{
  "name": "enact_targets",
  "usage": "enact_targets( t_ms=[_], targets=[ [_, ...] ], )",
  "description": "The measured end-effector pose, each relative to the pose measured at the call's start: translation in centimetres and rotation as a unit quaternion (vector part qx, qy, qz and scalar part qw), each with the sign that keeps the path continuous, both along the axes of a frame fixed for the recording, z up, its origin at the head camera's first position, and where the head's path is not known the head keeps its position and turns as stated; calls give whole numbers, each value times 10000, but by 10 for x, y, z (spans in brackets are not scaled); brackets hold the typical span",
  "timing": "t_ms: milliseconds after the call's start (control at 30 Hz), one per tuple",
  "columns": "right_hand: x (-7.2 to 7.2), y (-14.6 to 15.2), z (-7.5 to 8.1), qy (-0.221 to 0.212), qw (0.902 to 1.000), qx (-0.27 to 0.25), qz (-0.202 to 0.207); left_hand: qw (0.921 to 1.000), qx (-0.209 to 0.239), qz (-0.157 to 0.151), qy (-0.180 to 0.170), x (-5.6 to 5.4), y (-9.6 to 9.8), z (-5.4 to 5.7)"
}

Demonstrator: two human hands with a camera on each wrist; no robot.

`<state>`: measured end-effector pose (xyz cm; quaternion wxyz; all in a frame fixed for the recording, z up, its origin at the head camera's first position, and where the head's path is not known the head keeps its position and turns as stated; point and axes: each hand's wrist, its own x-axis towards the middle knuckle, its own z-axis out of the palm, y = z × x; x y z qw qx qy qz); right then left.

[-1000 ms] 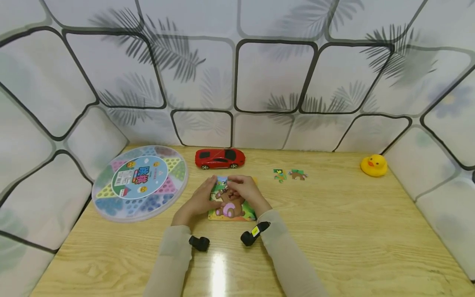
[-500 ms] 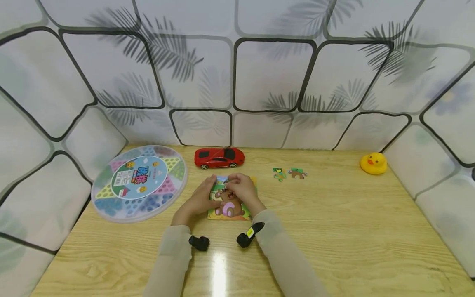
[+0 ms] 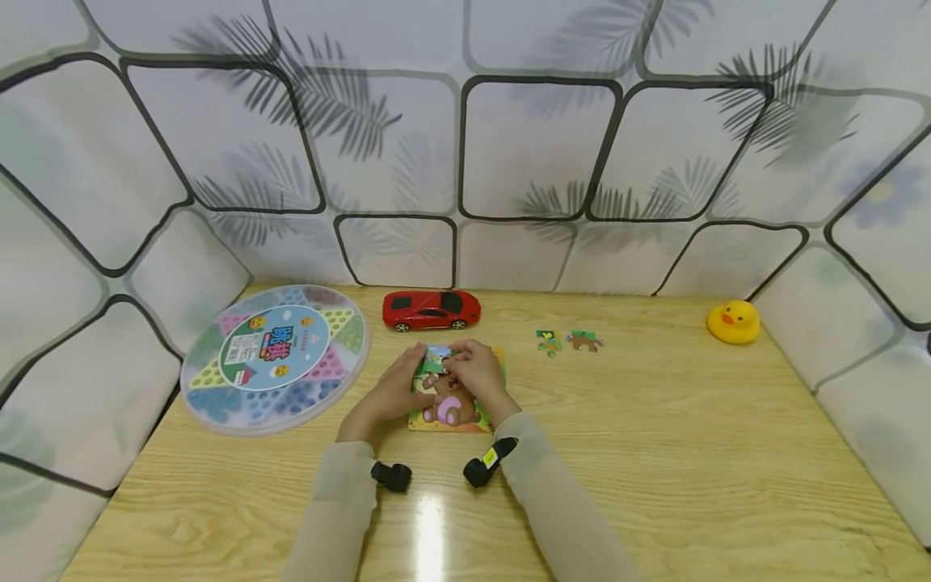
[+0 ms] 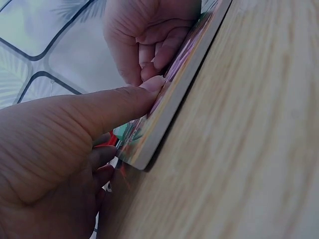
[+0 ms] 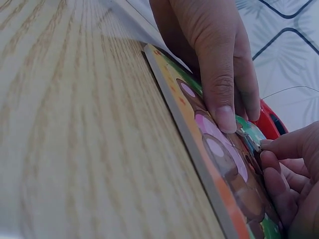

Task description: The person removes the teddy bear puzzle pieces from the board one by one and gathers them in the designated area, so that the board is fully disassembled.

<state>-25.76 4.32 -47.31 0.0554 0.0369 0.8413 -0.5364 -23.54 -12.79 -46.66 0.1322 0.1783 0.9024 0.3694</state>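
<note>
1. At far left, a round board game (image 3: 276,347) is laid on the wooden worktop (image 3: 655,469), well apart from the hands.
2. The left hand (image 3: 390,394) is set along the left edge of a bear puzzle (image 3: 451,410), fingers extended, thumb spread and pressed on the picture; nothing is clasped in it.
3. The puzzle is seen flat at centre, between the hands, with a red toy car (image 3: 431,310) parked just behind it.
4. The right hand (image 3: 480,376) is held over the puzzle's upper part, thumb and forefinger nearly closed; a blue-green piece (image 5: 251,133) appears to be pinched by its edge.
5. Compared with half a second earlier, more of the upper-left corner has been uncovered by the right hand's fingers. The piece is judged nearly in place, though its fit cannot be confirmed.
6. Two loose pieces (image 3: 549,342) are left to the right, untouched.
7. A yellow duck (image 3: 733,323) is placed at far right.
</note>
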Motion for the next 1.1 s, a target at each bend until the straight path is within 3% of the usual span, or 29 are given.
enact_targets(
  t_ms=[767, 1100],
  targets=[
    [4, 9, -1, 277, 9936, -1092, 2, 10000, 5, 53, -20, 2, 1, 1],
    [2, 16, 1, 8, 9827, -1848, -134, 10000, -11, 24, -31, 2, 0, 1]
  ],
)
